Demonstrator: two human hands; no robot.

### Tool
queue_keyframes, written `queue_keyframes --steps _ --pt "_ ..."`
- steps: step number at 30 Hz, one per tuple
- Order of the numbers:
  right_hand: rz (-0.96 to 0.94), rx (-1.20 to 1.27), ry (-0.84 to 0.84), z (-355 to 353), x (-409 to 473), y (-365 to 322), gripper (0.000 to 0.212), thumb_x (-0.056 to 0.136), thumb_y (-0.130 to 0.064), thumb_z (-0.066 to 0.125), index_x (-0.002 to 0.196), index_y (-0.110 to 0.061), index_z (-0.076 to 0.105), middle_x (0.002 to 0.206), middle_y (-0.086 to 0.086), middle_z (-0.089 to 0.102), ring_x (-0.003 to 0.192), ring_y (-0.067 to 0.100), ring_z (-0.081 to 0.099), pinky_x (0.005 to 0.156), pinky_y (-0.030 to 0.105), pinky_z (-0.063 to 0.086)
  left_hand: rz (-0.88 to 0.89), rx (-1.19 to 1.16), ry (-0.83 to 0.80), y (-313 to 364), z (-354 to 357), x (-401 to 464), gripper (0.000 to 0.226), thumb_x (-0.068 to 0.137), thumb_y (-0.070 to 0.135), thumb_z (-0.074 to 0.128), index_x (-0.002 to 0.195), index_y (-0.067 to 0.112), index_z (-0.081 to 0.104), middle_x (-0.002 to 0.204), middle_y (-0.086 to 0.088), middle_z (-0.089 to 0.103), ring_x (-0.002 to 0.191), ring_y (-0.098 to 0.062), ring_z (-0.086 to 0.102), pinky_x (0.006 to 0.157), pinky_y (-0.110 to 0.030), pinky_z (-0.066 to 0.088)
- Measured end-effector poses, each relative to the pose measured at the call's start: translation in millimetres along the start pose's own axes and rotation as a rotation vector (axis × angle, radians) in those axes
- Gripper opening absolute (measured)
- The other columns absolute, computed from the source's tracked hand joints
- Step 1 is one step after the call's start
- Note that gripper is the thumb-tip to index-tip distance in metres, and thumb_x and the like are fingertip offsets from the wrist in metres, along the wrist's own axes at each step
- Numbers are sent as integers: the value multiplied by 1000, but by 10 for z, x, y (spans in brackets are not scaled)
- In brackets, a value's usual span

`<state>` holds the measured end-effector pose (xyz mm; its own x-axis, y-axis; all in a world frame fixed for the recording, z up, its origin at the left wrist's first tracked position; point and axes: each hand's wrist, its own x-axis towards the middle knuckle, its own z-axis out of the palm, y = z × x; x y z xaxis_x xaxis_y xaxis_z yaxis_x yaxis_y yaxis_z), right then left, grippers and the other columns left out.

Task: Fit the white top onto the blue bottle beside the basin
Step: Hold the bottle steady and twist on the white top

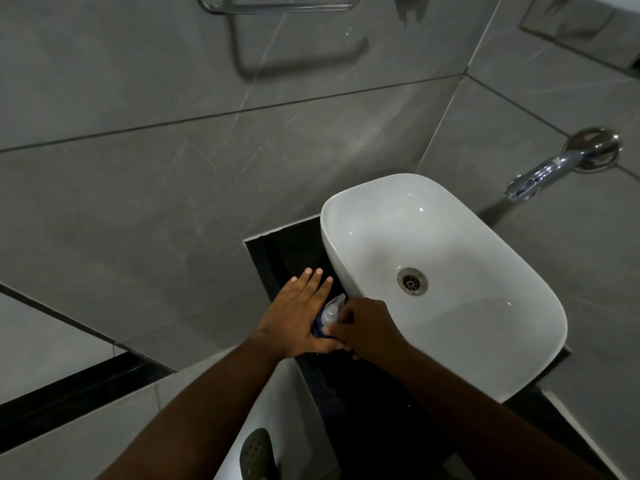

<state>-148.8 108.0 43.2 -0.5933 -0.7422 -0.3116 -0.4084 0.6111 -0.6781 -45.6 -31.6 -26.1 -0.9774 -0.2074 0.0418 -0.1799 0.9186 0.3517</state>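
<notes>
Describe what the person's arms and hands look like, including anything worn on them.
Both forearms are bare all the way to the bottom edge of the picture: no sleeves show. The left hand and right hand wear no gloves, and no rings, watch or bracelets are visible. The left hand's fingernails look short and unpainted. No marks or tattoos can be made out in the dim light.

Blue bottle mostly hidden between both hands — towel rail cut off at top edge.
</notes>
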Motion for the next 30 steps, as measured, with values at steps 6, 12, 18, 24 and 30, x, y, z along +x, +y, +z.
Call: queue_keyframes --steps 6,12,18,24,30 --pt "-27 -28 58 82 -34 23 20 82 -31 68 83 -11 64 69 3 68 48 12 62 47 25 58 -9 -2 -16 12 -13 -11 116 70 93 34 153 20 -2 159 -5 -8 148 -20 -13 119 -39 -7" --pt "-65 23 85 124 -52 32 13 81 -33 68 78 -29 56 61 -14 59 49 -1 59 46 10 48 -18 3 -18 0 16 6 113 72 86 41 154 18 1 162 -9 -3 148 -20 -13 119 -40 -6" --pt "-92 0 143 88 -28 32 24 75 -39 71 74 -16 66 60 -5 66 50 5 60 57 16 51 -15 -17 -7 1 24 -1 115 72 90 38 154 19 2 160 -6 -6 148 -19 -14 119 -39 -6" --pt "-111 -4 91 89 -33 29 20 82 -28 67 74 -10 63 64 5 68 46 9 60 54 22 54 -18 -1 -15 -28 58 5 117 70 91 39 154 21 1 160 -5 -7 147 -19 -15 118 -38 -7" --pt "-174 -52 81 67 -5 -16 13 80 -27 68 85 -16 65 77 -3 66 61 1 56 60 13 42 -15 -15 -5 -29 63 20 117 70 92 40 154 21 1 160 -4 -6 147 -19 -14 119 -40 -5"
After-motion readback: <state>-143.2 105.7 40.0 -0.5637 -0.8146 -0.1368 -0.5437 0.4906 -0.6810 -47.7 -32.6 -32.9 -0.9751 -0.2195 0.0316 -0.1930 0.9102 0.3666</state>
